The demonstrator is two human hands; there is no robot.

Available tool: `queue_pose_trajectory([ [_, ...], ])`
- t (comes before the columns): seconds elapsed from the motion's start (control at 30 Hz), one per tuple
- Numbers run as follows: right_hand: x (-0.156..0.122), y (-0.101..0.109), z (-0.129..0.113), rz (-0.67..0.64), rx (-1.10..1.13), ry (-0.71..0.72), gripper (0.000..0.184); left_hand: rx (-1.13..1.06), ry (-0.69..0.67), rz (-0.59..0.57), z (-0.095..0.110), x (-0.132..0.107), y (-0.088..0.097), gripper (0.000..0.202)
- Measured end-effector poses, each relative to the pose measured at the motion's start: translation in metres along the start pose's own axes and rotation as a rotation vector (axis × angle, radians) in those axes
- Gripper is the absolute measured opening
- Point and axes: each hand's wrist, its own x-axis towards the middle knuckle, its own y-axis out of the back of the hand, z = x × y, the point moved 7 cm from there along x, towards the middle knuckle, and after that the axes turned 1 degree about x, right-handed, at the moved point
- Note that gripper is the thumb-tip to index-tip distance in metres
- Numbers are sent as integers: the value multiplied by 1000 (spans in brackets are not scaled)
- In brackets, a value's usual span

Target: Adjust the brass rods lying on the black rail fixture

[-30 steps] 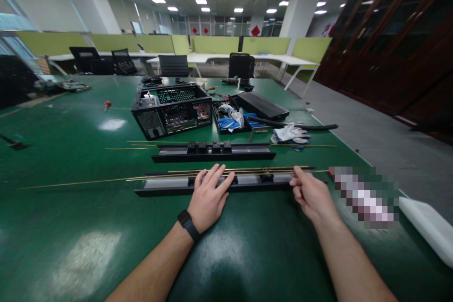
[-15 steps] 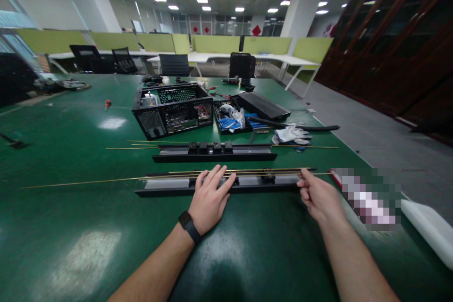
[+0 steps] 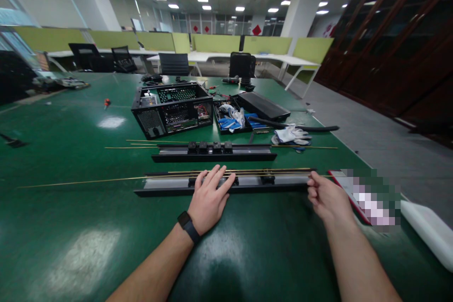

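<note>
A long black-edged rail [image 3: 255, 189] with a silvery inner face lies across the table before me. Several thin brass-coloured rods [image 3: 247, 172] run along its top, and one reaches far out to the left. My left hand [image 3: 209, 196] rests on the rail with fingers spread, covering part of the black blocks beneath. At the rail's right end, my right hand [image 3: 327, 196] pinches a thin brass rod [image 3: 329, 176], whose tip shows beyond the fingers. A black block [image 3: 268, 177] sits on the rail between my hands.
Behind lies a second rail [image 3: 215, 156] with black blocks and rods. Farther back are an open computer case [image 3: 171, 111], a tray of gloves [image 3: 231, 120], a black panel [image 3: 264, 105] and loose gloves [image 3: 292, 135]. A red-edged packet [image 3: 354, 198] lies right.
My right hand has slid a little to the right along the rod, past the rail's end. My left hand stays in place on the rail.
</note>
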Motion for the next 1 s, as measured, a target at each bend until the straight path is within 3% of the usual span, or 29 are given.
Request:
queue_pose_trajectory([
  [0.3,-14,-20,13,-178,-90,-21,34,12,0,1,0,0,0,56],
  [0.57,6,6,1,34,4,8,15,5,-2,-3,0,0,-1,56],
  [0.7,7,7,-1,36,5,5,16,3,0,-3,0,0,0,56],
  [1.0,-15,-27,18,-243,-75,-37,33,15,4,-7,0,1,1,55],
])
